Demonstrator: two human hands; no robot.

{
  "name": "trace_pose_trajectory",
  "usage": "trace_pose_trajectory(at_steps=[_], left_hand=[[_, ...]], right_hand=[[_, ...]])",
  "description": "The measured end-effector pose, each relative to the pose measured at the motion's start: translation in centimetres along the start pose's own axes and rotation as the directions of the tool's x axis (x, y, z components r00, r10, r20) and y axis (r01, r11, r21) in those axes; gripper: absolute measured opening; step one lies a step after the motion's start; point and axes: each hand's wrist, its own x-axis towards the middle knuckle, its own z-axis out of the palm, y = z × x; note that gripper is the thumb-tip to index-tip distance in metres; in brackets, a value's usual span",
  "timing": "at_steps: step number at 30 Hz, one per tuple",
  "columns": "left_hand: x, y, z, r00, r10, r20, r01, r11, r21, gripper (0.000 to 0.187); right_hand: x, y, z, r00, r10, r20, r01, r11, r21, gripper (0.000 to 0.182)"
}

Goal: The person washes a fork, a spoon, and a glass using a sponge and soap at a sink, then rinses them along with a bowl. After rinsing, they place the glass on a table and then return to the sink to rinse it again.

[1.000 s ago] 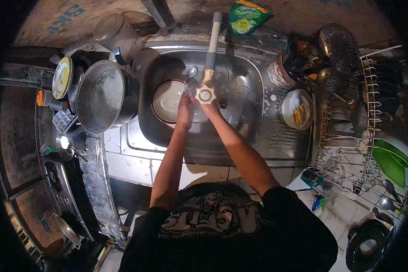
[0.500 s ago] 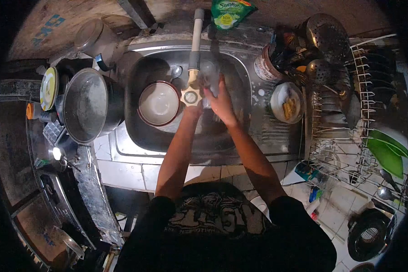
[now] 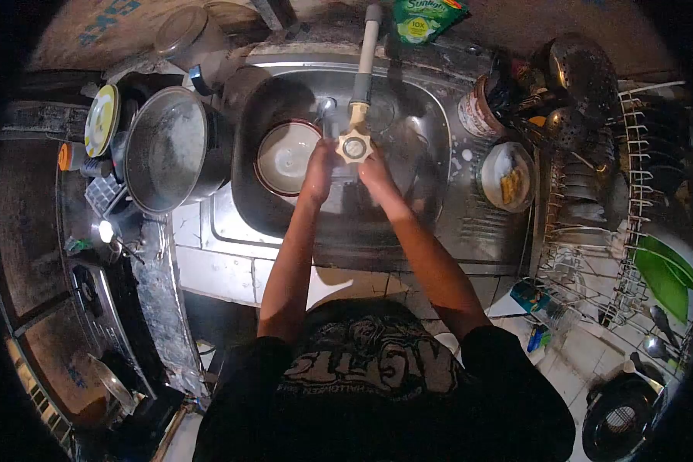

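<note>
A cream tap with a star-shaped handle stands over the steel sink. My left hand is just left of the handle, at the right rim of a white bowl with a dark red edge. My right hand is under the handle's right side, and the tap covers part of it. The fingers of both hands are smeared or hidden, so any hold does not show. Beyond my left hand, a spoon lies in the sink.
Left of the sink stands a large pot, with plates beyond it. At the right are a utensil tub, a bowl with yellow pieces and a wire dish rack. A green Sunlight pouch is behind the sink.
The view has shifted, so the sink sits farther right and higher. My left hand has come out from under the tap to its left side. My right hand, spread before, has moved in under the tap handle.
</note>
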Motion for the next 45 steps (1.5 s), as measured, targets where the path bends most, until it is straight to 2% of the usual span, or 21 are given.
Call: trace_pose_trajectory(at_steps=[4,9,11,13,15,16,17,19,23,26,29,31,32,33,34,36,37,39,41,43,45], left_hand=[[-0.5,-0.1,0.7,0.994,0.034,-0.100,-0.033,0.999,0.010,0.048],[-0.3,0.7,0.2,0.986,-0.146,-0.080,0.148,0.989,0.020,0.058],[-0.5,1.7,1.4,0.975,-0.209,-0.082,0.207,0.978,-0.033,0.061],[-1.2,2.6,2.7,0.985,-0.173,0.005,0.169,0.959,-0.228,0.055],[-1.8,3.2,3.6,0.982,-0.189,0.014,0.186,0.948,-0.257,0.054],[-2.0,3.4,3.9,0.980,-0.198,0.017,0.194,0.939,-0.285,0.053],[-2.2,3.1,4.0,0.980,-0.198,0.018,0.195,0.938,-0.285,0.053],[-2.6,3.1,4.1,0.978,-0.206,0.025,0.202,0.922,-0.329,0.053],[-2.5,2.9,4.2,0.971,-0.238,-0.014,0.221,0.922,-0.319,0.051],[-1.5,1.3,2.6,0.979,-0.194,0.069,0.206,0.919,-0.336,0.044],[-1.9,0.8,0.8,0.968,-0.220,0.120,0.243,0.942,-0.231,0.045],[-3.5,1.5,0.9,0.970,-0.179,0.165,0.183,0.983,-0.007,0.049],[-3.0,0.5,-0.2,0.947,-0.178,0.266,0.138,0.977,0.164,0.060],[-2.9,-0.8,-1.0,0.947,-0.180,0.266,0.140,0.977,0.162,0.060],[-3.4,-0.6,-0.7,0.935,-0.110,0.338,0.062,0.987,0.149,0.061],[-4.3,-0.3,0.1,0.911,-0.038,0.410,-0.014,0.992,0.123,0.063],[-4.8,0.3,0.7,0.937,-0.029,0.348,-0.030,0.986,0.164,0.066],[-4.9,0.1,0.8,0.959,-0.014,0.284,-0.046,0.978,0.203,0.068],[-4.7,-0.6,0.4,0.984,0.157,0.085,-0.179,0.854,0.489,0.079],[-5.9,0.0,-0.8,0.989,0.139,0.055,-0.150,0.912,0.381,0.080],[-7.1,0.6,-2.2,0.992,0.119,0.038,-0.125,0.957,0.263,0.081]], right_hand=[[-0.1,-6.3,1.8,0.992,0.065,-0.105,-0.073,0.995,-0.074,0.045],[-0.8,-7.4,1.6,0.988,0.118,-0.103,-0.128,0.988,-0.091,0.047],[-0.6,-7.3,0.8,0.975,0.216,0.043,-0.216,0.896,0.388,0.048],[-0.5,-6.3,0.0,0.948,0.312,0.060,-0.299,0.813,0.499,0.047],[-0.5,-3.1,-0.8,0.969,-0.231,0.087,0.211,0.958,0.195,0.045],[-0.3,-2.9,-1.0,0.989,-0.097,0.115,0.063,0.961,0.271,0.043],[-0.3,-4.5,-1.2,0.989,-0.097,0.114,0.063,0.961,0.270,0.043],[-0.1,-6.6,-1.5,0.906,0.367,0.209,-0.419,0.717,0.557,0.045],[0.5,-4.9,-2.2,0.944,0.231,0.235,-0.324,0.780,0.536,0.046],[1.4,-5.1,-3.9,0.910,0.238,0.338,-0.397,0.731,0.555,0.051],[1.0,-5.4,-6.0,0.934,0.131,0.333,-0.311,0.761,0.570,0.065],[-0.4,-8.5,-7.7,0.843,0.322,0.430,-0.411,0.902,0.130,0.081],[-0.4,-7.9,-7.3,0.863,0.133,0.488,-0.204,0.974,0.095,0.094],[-0.8,-7.4,-7.2,0.862,0.136,0.488,-0.207,0.974,0.094,0.094],[-1.4,-7.4,-7.0,0.880,0.020,0.475,0.004,0.999,-0.049,0.099],[-1.9,-7.7,-6.7,0.862,-0.125,0.491,0.290,0.916,-0.276,0.103],[-2.2,-8.2,-6.5,0.862,-0.123,0.491,0.290,0.915,-0.280,0.103],[-2.9,-10.5,-6.1,0.925,-0.044,0.377,0.275,0.760,-0.588,0.093],[-3.5,-11.5,-6.0,0.925,-0.041,0.379,0.275,0.759,-0.590,0.090],[-3.9,-12.5,-5.6,0.922,-0.042,0.384,0.279,0.759,-0.589,0.086],[-4.3,-13.0,-5.5,0.963,-0.119,0.240,0.236,0.802,-0.548,0.086]])
